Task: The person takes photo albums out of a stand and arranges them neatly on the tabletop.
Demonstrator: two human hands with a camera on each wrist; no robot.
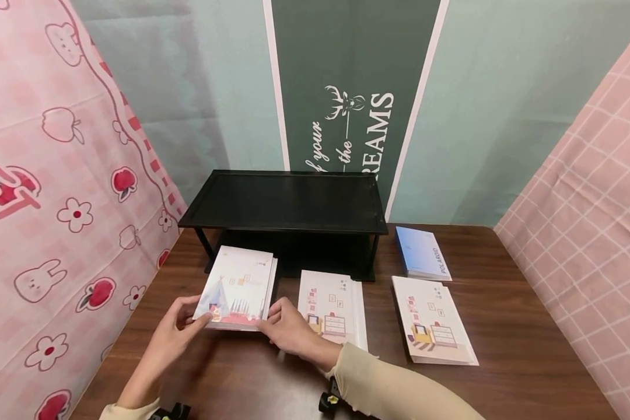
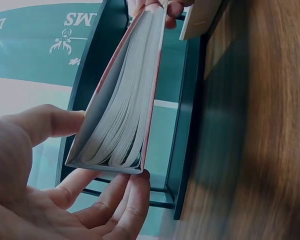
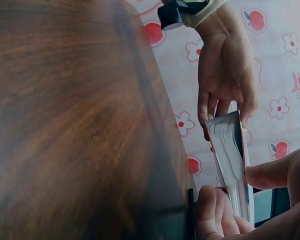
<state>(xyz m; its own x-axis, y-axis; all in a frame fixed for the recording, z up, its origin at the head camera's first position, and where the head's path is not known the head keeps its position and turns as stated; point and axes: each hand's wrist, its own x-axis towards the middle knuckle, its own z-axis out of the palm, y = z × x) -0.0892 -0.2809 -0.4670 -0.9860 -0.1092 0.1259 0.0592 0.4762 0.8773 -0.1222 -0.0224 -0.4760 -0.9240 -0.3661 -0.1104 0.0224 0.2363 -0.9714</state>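
Both hands hold a white photo album (image 1: 238, 283) with a tent drawing on its cover, tilted up in front of a black two-level shelf (image 1: 289, 201). My left hand (image 1: 175, 326) grips the lower left corner, thumb on the cover and fingers underneath. At the lower right corner, my right hand (image 1: 291, 329) pinches the album between thumb and curled fingers. In the left wrist view, the page edges of the album (image 2: 122, 95) fan slightly between its covers. The right wrist view shows the album (image 3: 227, 150) edge-on, held from both sides.
Beside the right hand lies another white album (image 1: 333, 303) with a furniture drawing. Farther right are a similar white album (image 1: 433, 321) and a blue album (image 1: 420, 254) marked POLAROID. The wooden table (image 1: 520, 326) is bordered by hanging cloths (image 1: 588, 175).
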